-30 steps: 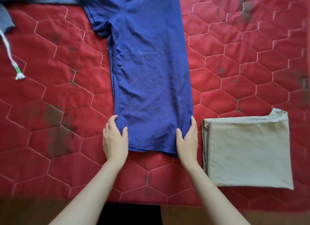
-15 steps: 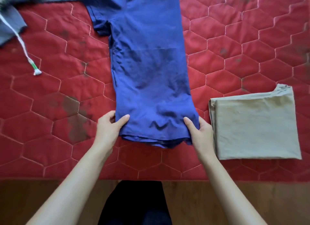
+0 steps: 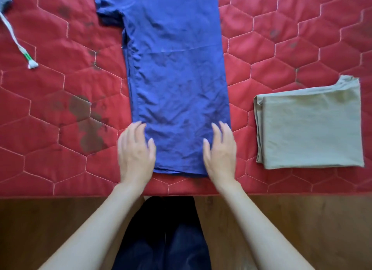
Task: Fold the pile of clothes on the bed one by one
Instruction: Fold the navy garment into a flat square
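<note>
I am resting my left hand [image 3: 135, 152] and right hand [image 3: 220, 152], fingers spread and relaxed, on the near corners of the blue shirt [image 3: 175, 78] lying lengthwise on the red bed [image 3: 60, 88], with the folded grey garment [image 3: 310, 128] lying apart on its right.

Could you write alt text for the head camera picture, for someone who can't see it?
Two bare hands, left and right, rest open at the near corners of a long blue shirt on a red quilted bed. A folded beige cloth lies to its right.
</note>
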